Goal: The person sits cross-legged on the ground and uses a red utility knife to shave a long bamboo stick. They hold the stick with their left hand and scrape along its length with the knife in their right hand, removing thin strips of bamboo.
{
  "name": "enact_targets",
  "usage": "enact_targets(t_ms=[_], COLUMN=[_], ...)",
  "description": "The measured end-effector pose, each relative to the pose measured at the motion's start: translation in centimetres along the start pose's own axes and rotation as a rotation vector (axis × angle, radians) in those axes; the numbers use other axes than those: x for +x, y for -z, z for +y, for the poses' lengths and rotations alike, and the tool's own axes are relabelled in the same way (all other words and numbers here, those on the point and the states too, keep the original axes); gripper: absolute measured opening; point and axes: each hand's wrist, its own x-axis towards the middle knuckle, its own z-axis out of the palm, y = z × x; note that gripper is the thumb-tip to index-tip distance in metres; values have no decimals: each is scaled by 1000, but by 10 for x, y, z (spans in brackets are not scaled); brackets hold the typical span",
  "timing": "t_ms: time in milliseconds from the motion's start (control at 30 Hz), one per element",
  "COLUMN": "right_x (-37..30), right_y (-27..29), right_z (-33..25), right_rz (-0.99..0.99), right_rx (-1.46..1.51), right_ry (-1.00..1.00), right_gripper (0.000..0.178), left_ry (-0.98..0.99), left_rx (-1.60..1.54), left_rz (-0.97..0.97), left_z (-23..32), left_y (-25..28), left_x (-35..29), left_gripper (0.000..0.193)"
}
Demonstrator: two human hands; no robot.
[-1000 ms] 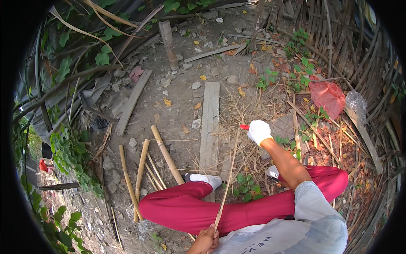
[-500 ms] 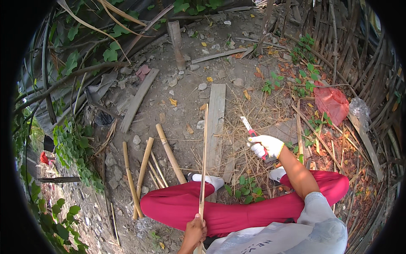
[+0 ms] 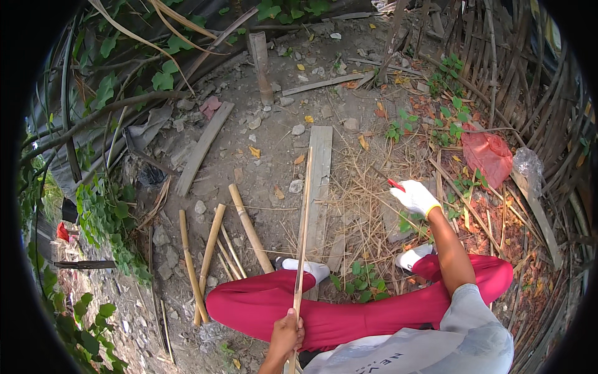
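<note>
My bare left hand (image 3: 287,333) is closed round the lower part of a long, thin bamboo strip (image 3: 303,230). The strip stands up in front of my left leg, its far end over a grey wooden plank (image 3: 320,174) on the ground. In a white glove, my right hand (image 3: 416,197) grips a knife with a red handle (image 3: 394,184). Its blade, thin and dark from this angle, points away to the left above dry straw. The two hands are well apart, and the knife does not touch the strip.
Several cut bamboo poles (image 3: 248,227) lie left of my knee. Another plank (image 3: 205,148) rests farther left, and a short post (image 3: 260,68) stands at the back. At the right are a red plastic bag (image 3: 487,156), clear plastic (image 3: 528,168) and a stick fence (image 3: 529,81).
My right hand has moved to the right and slightly away from me, and the knife has turned so its blade looks thin and dark. The bamboo strip's far end has shifted slightly right.
</note>
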Motion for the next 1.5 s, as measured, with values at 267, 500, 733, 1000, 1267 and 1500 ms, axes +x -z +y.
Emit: enact_targets(t_ms=[267,500,733,1000,1267,1500], right_x=[-67,-87,-75,-70,-51,-30], right_y=[-36,-82,-95,-122,-142,-124], right_z=[-122,-154,-140,-145,-145,-137], right_rz=[-31,133,-3,-61,-20,21], right_rx=[204,-89,-259,-237,-248,-275], right_ry=[304,471,442,401,287,194], right_gripper=[44,36,27,24,24,25], left_ry=[-48,-185,-124,-113,-32,-29], left_rx=[-11,29,67,40,-4,34], left_rz=[-52,-31,-40,-13,-29,-66], left_z=[26,49,48,38,30,24], left_y=[-28,-47,-66,-63,-59,-60], left_x=[33,59,54,58,53,48], left_gripper=[49,48,46,42,44,46])
